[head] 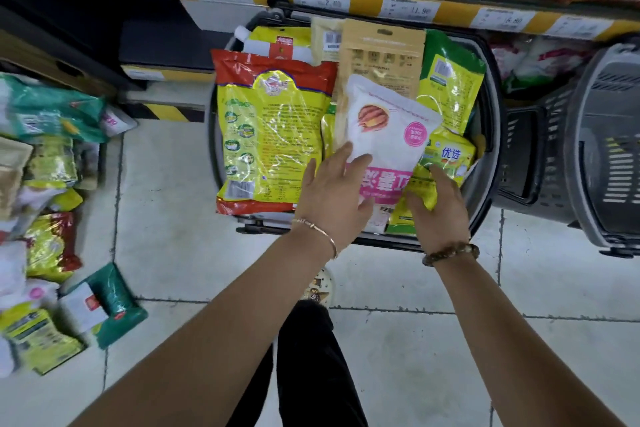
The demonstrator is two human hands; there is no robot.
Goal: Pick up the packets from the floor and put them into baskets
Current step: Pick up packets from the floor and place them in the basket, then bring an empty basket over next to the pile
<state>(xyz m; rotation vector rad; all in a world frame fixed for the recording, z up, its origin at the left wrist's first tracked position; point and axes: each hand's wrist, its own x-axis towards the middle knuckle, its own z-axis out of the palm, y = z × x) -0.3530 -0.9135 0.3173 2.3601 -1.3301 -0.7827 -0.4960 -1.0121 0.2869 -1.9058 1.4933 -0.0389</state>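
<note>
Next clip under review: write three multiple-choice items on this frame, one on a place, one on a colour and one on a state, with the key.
1. Where do the loose packets not yet picked up lie?
A. On the shelf
B. On the floor at the left
C. In the person's lap

2. What colours is the top packet, which the left hand touches?
A. Blue and black
B. All red
C. White and pink

3. In what state is the basket in front of the person?
A. Full of packets
B. Empty
C. Upside down

Key: B, the pile lies on the floor at the left edge of the view; C, it is a white bag with a pink band; A, packets are heaped up to its rim.
</note>
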